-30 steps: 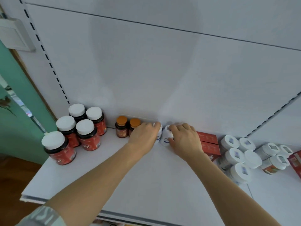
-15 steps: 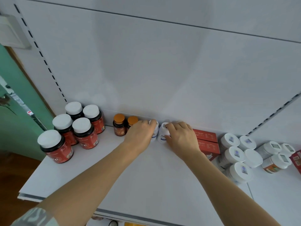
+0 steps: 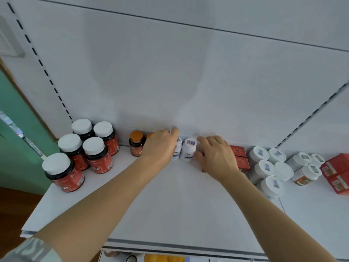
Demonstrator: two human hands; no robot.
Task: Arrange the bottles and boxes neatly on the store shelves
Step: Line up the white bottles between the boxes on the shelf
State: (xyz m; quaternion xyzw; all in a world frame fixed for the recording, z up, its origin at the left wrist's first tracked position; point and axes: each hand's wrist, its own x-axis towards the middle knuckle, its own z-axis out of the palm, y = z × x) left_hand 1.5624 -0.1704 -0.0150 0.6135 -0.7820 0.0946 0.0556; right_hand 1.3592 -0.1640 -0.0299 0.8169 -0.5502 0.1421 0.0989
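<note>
Upright, two white bottles [image 3: 182,150] between both hands

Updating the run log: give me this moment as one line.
stage: aligning white bottles at shelf back | left hand: on one bottle | right hand: beside the other, grip unclear

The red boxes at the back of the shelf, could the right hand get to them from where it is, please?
Probably yes. The right hand lies directly beside the red boxes, partly covering them, and nothing stands between; the white-capped jars sit on their far side.
</note>
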